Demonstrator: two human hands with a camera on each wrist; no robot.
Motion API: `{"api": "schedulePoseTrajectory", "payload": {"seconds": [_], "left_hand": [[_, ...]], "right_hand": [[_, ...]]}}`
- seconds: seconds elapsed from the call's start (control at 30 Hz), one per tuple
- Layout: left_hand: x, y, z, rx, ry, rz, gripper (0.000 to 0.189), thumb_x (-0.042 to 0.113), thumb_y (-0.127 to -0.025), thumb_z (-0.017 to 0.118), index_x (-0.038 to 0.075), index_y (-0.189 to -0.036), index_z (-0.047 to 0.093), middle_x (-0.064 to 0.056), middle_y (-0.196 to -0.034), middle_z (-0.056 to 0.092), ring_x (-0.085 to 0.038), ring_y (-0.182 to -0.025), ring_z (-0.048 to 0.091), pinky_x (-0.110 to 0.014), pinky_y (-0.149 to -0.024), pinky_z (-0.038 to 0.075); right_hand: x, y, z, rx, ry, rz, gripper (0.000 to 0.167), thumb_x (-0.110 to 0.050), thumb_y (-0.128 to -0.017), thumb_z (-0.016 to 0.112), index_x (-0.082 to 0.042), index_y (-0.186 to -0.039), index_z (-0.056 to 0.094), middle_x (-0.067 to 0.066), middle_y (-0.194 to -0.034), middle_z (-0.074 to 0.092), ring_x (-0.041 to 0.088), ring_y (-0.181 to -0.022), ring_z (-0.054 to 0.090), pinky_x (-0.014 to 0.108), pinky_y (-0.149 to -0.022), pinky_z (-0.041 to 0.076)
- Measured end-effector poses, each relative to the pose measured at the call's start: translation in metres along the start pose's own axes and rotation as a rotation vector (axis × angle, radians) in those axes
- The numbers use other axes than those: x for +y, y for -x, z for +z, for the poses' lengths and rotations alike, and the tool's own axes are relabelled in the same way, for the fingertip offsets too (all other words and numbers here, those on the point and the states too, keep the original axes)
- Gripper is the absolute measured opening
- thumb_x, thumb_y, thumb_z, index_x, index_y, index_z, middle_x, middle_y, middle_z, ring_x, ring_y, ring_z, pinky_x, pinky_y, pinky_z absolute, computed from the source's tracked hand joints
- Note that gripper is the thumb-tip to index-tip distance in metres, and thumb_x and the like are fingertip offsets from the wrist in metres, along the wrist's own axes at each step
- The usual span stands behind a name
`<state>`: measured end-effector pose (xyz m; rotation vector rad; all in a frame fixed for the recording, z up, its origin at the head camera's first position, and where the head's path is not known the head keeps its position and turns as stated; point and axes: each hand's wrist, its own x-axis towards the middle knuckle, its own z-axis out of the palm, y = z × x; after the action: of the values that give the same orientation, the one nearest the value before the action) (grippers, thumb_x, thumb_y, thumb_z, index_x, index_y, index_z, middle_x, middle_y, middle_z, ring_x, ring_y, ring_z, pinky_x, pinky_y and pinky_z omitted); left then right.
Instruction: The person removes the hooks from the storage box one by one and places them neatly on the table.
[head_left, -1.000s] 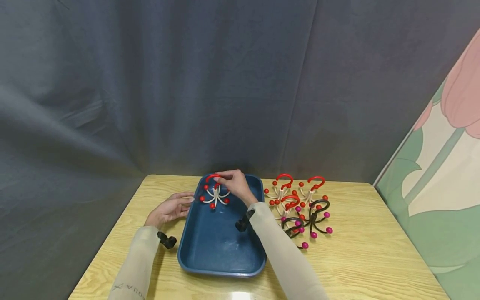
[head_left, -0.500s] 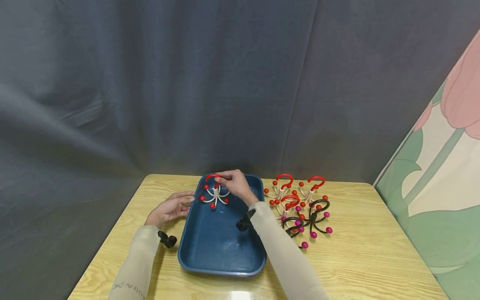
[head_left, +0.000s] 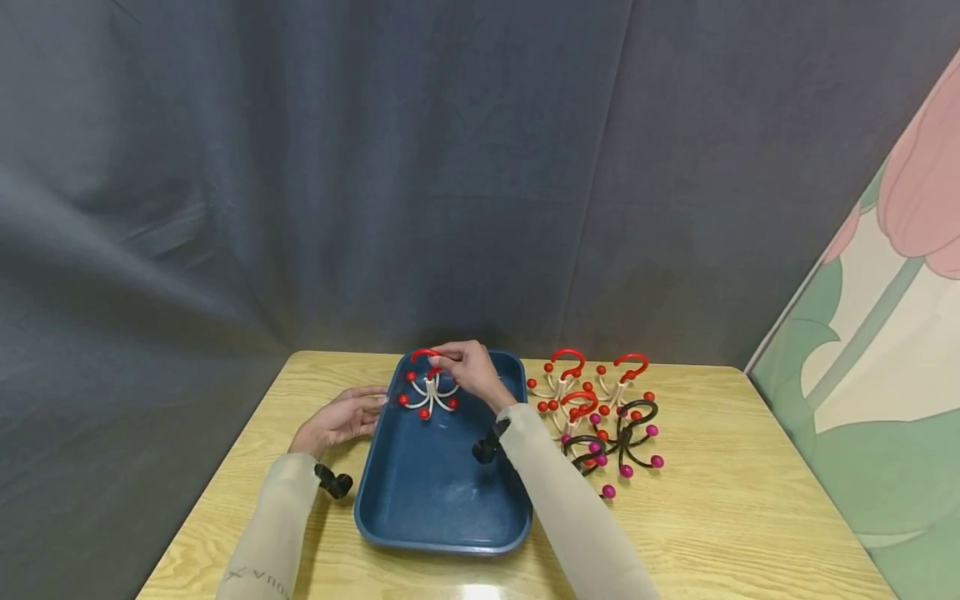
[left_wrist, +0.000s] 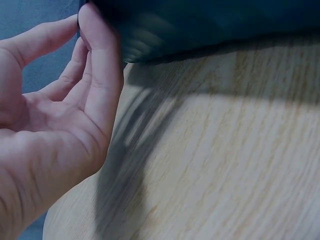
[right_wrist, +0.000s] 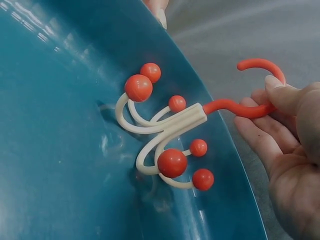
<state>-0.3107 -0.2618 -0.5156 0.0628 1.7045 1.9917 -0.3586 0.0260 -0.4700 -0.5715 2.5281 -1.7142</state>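
My right hand (head_left: 471, 367) pinches the red curved hook of a multi-arm hanger hook (right_wrist: 180, 120) between thumb and fingers. Its cream shaft splits into several upturned arms tipped with red balls. These arms sit low inside the far end of the blue tray (head_left: 442, 500), close to its floor. In the left wrist view, the thumb and fingertips of my left hand (left_wrist: 75, 100) meet at the tray's rim, gripping its left side. The head view also has this left hand (head_left: 348, 417) beside the tray, with the palm just over the wooden table.
Right of the tray stand three red-and-cream hanger hooks (head_left: 618, 390) and two black ones with magenta balls (head_left: 626, 437), clustered tightly. Their arms overlap. A dark curtain (head_left: 450, 183) rises behind the wooden table (head_left: 720, 500); a flower-patterned cloth (head_left: 892, 375) hangs at right.
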Motion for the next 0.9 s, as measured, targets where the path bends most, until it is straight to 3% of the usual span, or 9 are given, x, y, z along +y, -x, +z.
{"api": "schedulePoseTrajectory", "payload": {"seconds": [0.27, 0.4, 0.53, 0.63, 0.9], "left_hand": [[-0.001, -0.003, 0.000, -0.011, 0.007, 0.004, 0.053, 0.012, -0.111, 0.051, -0.004, -0.158, 0.033, -0.001, -0.110, 0.079, -0.013, -0.093, 0.077, -0.025, -0.077, 0.063], [-0.003, -0.005, -0.001, -0.015, 0.021, 0.005, 0.042, 0.010, -0.111, 0.050, 0.001, -0.152, 0.042, 0.000, -0.107, 0.079, -0.012, -0.092, 0.077, -0.025, -0.076, 0.063], [-0.005, -0.005, -0.004, -0.020, 0.026, 0.007, 0.031, 0.009, -0.111, 0.049, 0.006, -0.143, 0.049, 0.001, -0.105, 0.080, -0.011, -0.090, 0.077, -0.025, -0.075, 0.063], [-0.006, -0.005, -0.005, -0.017, 0.028, 0.002, 0.029, 0.009, -0.111, 0.049, 0.008, -0.140, 0.051, 0.002, -0.105, 0.080, -0.011, -0.090, 0.077, -0.025, -0.075, 0.063], [-0.005, -0.003, -0.004, -0.012, 0.025, 0.008, 0.032, 0.009, -0.111, 0.049, 0.007, -0.143, 0.050, 0.002, -0.105, 0.080, -0.011, -0.091, 0.077, -0.025, -0.077, 0.063]], "right_hand": [[-0.003, 0.001, -0.004, -0.003, 0.009, -0.026, 0.023, -0.029, -0.098, 0.076, -0.017, -0.117, 0.082, 0.006, -0.102, 0.083, 0.027, -0.074, 0.067, 0.025, -0.055, 0.042], [-0.008, 0.001, -0.007, -0.001, 0.001, -0.042, 0.023, -0.026, -0.098, 0.076, -0.015, -0.117, 0.082, 0.005, -0.103, 0.083, 0.023, -0.082, 0.074, 0.024, -0.058, 0.046], [-0.015, 0.003, -0.010, -0.008, 0.007, -0.041, 0.022, -0.026, -0.097, 0.077, -0.016, -0.117, 0.082, 0.005, -0.103, 0.083, 0.022, -0.078, 0.072, 0.023, -0.060, 0.047], [-0.021, 0.007, -0.014, -0.011, 0.004, -0.045, 0.023, -0.027, -0.097, 0.077, -0.017, -0.117, 0.082, 0.005, -0.103, 0.083, 0.025, -0.078, 0.073, 0.023, -0.058, 0.046], [-0.034, 0.019, -0.026, -0.014, -0.024, -0.082, 0.025, -0.029, -0.097, 0.077, -0.016, -0.118, 0.081, 0.007, -0.106, 0.083, 0.027, -0.097, 0.080, 0.026, -0.063, 0.053]]}}
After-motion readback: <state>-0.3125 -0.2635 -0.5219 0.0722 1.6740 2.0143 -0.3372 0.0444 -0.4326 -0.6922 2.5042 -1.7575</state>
